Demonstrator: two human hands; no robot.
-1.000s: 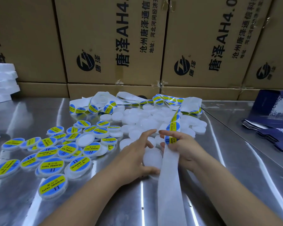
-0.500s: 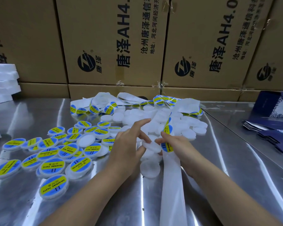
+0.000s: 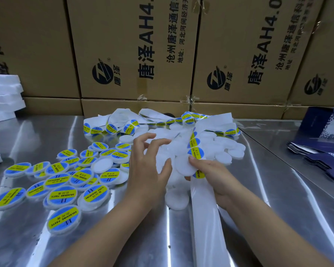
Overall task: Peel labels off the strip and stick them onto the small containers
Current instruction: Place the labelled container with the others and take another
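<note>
1. Steel table (image 3: 46,132), boxes (image 3: 133,45) behind: right hand (image 3: 212,176) fingers pinch strip (image 3: 202,209) against blank container (image 3: 182,166). A slip could crease the label (image 3: 197,153).
2. Left hand (image 3: 147,174) fingers spread, could scatter the pile (image 3: 226,149).

Stacked cardboard boxes (image 3: 123,45) (black Chinese print), shiny steel table (image 3: 37,132), white foam slabs (image 3: 4,97) left, navy folded cartons (image 3: 324,164) right

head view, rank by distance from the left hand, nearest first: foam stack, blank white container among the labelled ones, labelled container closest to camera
1. blank white container, just left of the left hand
2. labelled container, front left, nearest the camera
3. foam stack, far back left
</note>
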